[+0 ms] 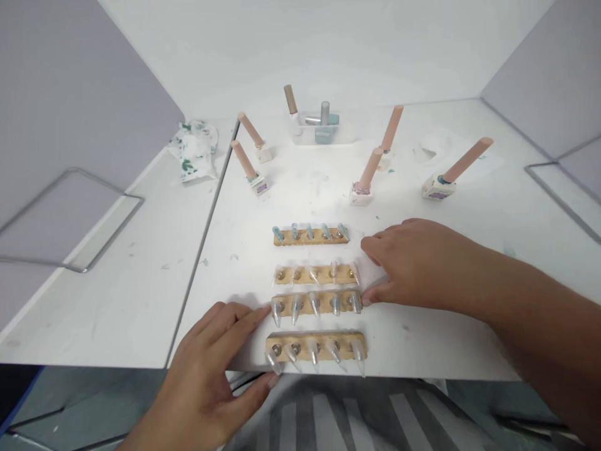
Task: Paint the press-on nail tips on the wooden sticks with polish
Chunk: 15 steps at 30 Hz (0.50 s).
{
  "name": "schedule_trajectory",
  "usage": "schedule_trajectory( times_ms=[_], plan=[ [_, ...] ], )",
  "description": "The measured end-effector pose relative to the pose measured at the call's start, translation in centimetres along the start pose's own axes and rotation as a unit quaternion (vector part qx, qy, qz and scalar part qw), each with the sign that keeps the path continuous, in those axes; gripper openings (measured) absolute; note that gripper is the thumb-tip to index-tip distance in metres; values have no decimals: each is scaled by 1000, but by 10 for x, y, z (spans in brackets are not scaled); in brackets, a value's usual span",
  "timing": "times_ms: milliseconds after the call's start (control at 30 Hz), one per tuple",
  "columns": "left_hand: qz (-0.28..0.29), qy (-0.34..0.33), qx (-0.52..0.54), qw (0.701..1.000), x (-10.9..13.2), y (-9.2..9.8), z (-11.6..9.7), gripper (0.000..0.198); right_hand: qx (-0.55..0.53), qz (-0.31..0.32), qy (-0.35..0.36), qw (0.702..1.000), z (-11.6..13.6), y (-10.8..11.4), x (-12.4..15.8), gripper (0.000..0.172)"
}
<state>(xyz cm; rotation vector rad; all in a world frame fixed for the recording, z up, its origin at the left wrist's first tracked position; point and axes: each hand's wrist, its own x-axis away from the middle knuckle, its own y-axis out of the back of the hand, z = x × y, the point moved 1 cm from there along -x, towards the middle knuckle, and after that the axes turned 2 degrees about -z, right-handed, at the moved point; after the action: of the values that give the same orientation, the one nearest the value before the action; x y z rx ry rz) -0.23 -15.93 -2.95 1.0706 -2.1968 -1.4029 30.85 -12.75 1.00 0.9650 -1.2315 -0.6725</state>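
Observation:
Several wooden strips lie in a column on the white table (422,188), each carrying pointed false nails. The farthest strip (311,236) has teal nails, the second strip (316,274) pale ones, the third strip (315,304) silver-grey ones, and the nearest strip (315,348) clear ones at the table's front edge. My left hand (211,369) rests flat at the left ends of the two nearest strips, fingertips touching them. My right hand (417,263) lies at the right ends of the second and third strips, thumb against the third.
Several nail polish bottles with long tan caps (361,181) stand tilted across the middle of the table. A clear tray (319,128) with more bottles sits at the back. Crumpled stained tissue (195,150) lies at the left. Grey partition walls flank both sides.

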Motion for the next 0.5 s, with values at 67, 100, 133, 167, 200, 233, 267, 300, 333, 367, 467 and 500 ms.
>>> schedule_trajectory(
  times_ms=[67,100,133,167,200,233,267,300,333,367,467,500],
  plan=[
    [3,1,9,1000,-1,1,-1,57,3,10,-6,1000,0,0,0,45],
    [6,3,12,1000,-1,1,-2,57,4,13,-9,1000,0,0,0,45],
    [8,5,14,1000,-1,2,-2,58,4,14,-11,1000,0,0,0,45],
    [11,9,16,1000,-1,2,-2,58,4,13,-10,1000,0,0,-1,45],
    [14,13,18,1000,-1,2,-2,58,4,10,-9,1000,0,-1,-1,45],
    [17,18,19,1000,-2,2,-2,58,3,8,-8,1000,0,-1,-2,46],
    [21,20,19,999,-2,2,-2,59,4,4,-8,1000,0,-1,-2,46],
    [23,21,19,999,-2,1,-2,60,3,-1,-6,1000,0,-1,-3,47],
    [24,19,19,999,-2,1,-2,60,3,-6,-3,1000,0,-1,-3,48],
    [25,20,19,999,-2,0,-2,61,2,-9,-2,1000,0,0,-3,47],
    [24,27,19,999,-2,0,-1,62,3,-7,-6,1000,0,1,-2,46],
    [23,31,19,999,-1,0,-1,62,3,-5,-10,1000,0,2,-1,45]
  ],
)
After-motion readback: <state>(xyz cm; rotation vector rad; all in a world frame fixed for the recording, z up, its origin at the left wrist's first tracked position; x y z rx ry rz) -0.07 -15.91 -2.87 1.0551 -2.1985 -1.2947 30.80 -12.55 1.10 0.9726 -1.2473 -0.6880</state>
